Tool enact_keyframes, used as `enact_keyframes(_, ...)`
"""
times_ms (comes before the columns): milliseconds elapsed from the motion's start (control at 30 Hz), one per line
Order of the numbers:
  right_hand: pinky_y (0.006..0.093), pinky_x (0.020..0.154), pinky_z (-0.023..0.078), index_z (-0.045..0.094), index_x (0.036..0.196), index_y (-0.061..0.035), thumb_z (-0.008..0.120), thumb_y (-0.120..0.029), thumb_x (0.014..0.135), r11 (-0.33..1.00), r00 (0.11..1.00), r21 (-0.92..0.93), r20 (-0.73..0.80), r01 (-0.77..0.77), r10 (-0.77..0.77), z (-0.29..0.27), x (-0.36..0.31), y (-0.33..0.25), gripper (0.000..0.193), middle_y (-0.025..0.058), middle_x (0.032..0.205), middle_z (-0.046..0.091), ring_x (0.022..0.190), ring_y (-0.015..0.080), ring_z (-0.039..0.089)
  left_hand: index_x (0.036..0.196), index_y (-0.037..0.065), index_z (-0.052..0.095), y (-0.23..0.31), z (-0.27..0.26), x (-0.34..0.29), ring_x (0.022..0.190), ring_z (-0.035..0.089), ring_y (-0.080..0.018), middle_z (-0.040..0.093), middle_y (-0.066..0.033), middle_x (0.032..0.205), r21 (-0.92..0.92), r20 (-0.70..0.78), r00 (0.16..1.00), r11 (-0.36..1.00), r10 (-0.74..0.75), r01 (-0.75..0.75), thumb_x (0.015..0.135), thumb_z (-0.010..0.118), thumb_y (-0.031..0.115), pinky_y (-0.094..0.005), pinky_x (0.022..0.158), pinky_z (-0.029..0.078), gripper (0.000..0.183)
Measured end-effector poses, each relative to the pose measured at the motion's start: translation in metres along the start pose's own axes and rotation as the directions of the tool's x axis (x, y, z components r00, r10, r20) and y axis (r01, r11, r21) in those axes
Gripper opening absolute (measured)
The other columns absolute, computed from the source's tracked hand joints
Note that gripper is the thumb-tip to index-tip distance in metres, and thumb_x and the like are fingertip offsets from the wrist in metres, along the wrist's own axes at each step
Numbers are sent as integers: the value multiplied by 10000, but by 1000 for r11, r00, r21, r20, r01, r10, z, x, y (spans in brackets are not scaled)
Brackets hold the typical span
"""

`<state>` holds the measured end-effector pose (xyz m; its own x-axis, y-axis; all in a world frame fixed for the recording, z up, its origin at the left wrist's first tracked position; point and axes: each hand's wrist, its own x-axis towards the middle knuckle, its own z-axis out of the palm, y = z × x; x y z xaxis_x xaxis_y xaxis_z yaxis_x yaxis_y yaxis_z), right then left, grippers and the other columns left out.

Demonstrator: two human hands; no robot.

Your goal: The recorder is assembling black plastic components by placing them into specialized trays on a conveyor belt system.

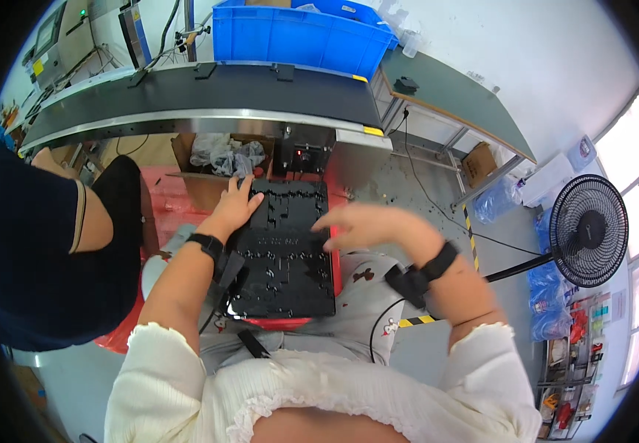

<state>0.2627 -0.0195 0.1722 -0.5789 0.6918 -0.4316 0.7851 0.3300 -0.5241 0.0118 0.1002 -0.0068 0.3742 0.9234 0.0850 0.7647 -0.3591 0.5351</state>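
A glossy black moulded panel (282, 284) lies over my lap on something red, in a near and a far section with raised ridges across both. My left hand (234, 210) rests at the far section's left edge, fingers spread, its thumb on the black surface. Beside the panel's right edge is my right hand (360, 225), slightly blurred, with fingers apart and nothing visible in them. Its fingertips reach over the edge; whether they touch cannot be seen. Each wrist wears a black strap, and a cable runs from the right one.
Ahead runs a black conveyor belt (253, 87), with a blue crate (290, 37) behind it. Beneath stands a cardboard box (205, 193) of bagged parts. A person in dark clothing (46, 251) sits close at left. To the right are a black fan (589, 230) and a green-topped table (459, 96).
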Motion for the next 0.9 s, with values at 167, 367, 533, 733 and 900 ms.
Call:
enact_keyframes(167,330,941,449,608,1155,-5,632,-304,879,999,916,-34,-401,-5,-9,-158,0,7,408,104,1138,627,1051,207,587,1384,98,359,13,-8,-13,1047,486,-528,357,-272,1354,10,-53,999,1000,-10,11,908,525,396,-538,912,431,586)
enact_keyframes(367,395,1070,334,487,1324,-56,719,-230,747,942,729,-153,-674,-298,122,-228,96,82,646,185,1375,443,1290,308,408,1430,119,319,24,-43,-13,1090,457,-538,325,-266,1383,88,198,980,996,-28,11,898,528,457,-514,958,416,665)
enact_keyframes(533,362,1109,289,305,1454,-80,756,-233,683,861,783,-206,-550,-466,292,-233,149,152,906,168,1498,300,1350,301,341,1255,-7,484,52,-134,59,1064,574,-366,566,-253,1147,-132,4,972,963,236,-233,898,575,399,-423,885,462,548)
enact_keyframes(733,366,787,514,607,1120,6,754,-197,689,653,661,-403,-722,-642,205,-235,126,153,499,153,987,651,883,262,627,1163,52,559,64,-166,219,971,563,-255,576,-110,1083,276,-316,790,848,525,-453,848,634,355,-369,839,453,443)
enact_keyframes(900,234,577,470,623,1088,2,685,-134,788,982,499,21,-859,-189,114,-183,78,119,335,49,803,618,594,100,554,1425,236,395,34,-130,306,1413,204,-338,242,-178,1519,362,281,907,840,315,-404,845,622,466,-412,1130,242,664)
